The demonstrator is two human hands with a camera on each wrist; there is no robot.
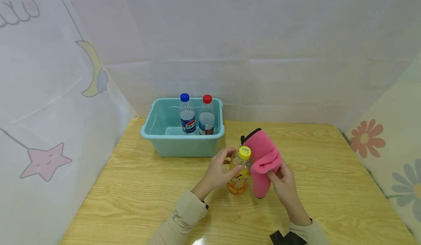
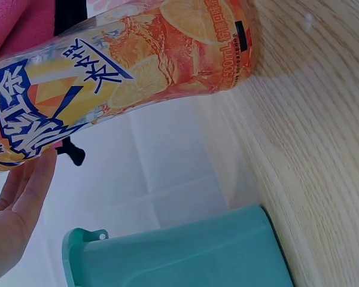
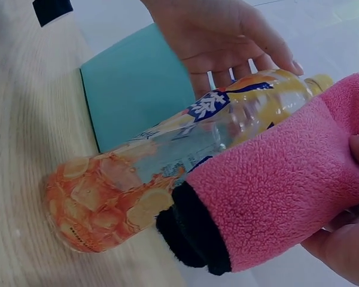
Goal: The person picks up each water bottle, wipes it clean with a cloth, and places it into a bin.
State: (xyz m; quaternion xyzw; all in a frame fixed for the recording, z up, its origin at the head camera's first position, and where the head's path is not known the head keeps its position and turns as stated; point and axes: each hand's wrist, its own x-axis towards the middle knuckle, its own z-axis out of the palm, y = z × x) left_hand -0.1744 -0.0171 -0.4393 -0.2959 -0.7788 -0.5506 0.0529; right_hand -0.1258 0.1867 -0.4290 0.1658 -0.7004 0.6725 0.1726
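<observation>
A clear plastic drink bottle [image 1: 237, 187] with a yellow cap and an orange and yellow label stands on the table. My left hand [image 1: 217, 170] holds its upper part, thumb across the front and fingers round the far side. My right hand [image 1: 285, 187] grips a folded pink cloth [image 1: 262, 147] with black edging, just right of the bottle. In the right wrist view the fluffy cloth [image 3: 281, 185] overlaps the bottle's side. The left wrist view shows the bottle's label [image 2: 137, 66] from close up.
Behind the bottle to the left, a light blue-green plastic basin [image 1: 184, 147] stands on the wooden table [image 1: 131, 186]. Inside it are a blue-capped bottle [image 1: 188, 115] and a red-capped bottle [image 1: 207, 117]. Printed cloth walls [image 1: 279, 55] surround the table's back and sides.
</observation>
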